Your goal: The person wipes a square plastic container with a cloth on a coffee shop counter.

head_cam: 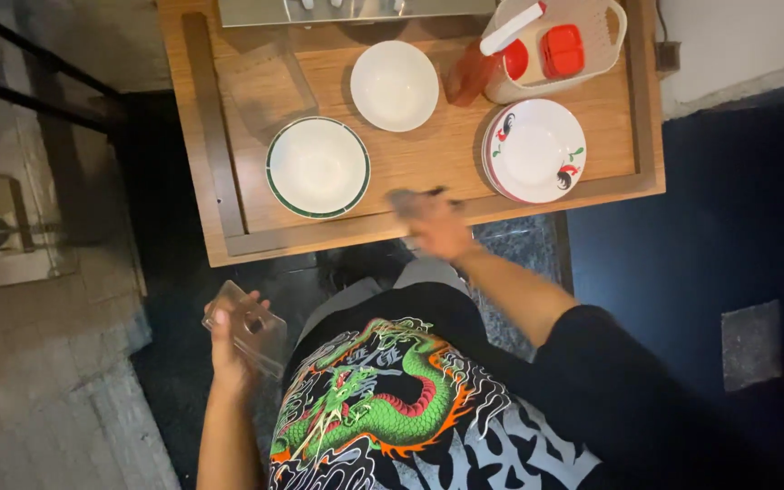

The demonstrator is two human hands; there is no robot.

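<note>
Down at the left hip, below the front edge of the wooden tray (229, 218), clear plastic container (249, 327) clamped in the left hand (229, 349), thumb over one face and fingers behind, tilted with one corner upward. Transparent, flat-sided, boxy, catching a pale glare; contents, if any, not discernible. Right hand (433, 225) out over the tray's front rail, motion-blurred, seemingly closed around something small and dark, though grip and object too smeared to tell for sure. To handle well, by judgement: firm hold across the container's flat faces rather than its slippery corners, kept level and away from the body, and a slow, steady right hand near the rail so as not to knock crockery. Just left of the right hand, green-rimmed plate (318, 168), white inside, lying flat. Beyond it, plain white bowl (394, 85) near the tray's middle. To the right, stack of white plates with red rooster pattern (535, 150), close to the rail. At the far right corner, pale plastic basket (605, 45) holding red-lidded items and a white handle, with a reddish bottle (469, 77) leaning beside it. Along the far edge, metallic rack or appliance (356, 9), only partly in view. Underneath, dark floor and tiled strip at left.
</note>
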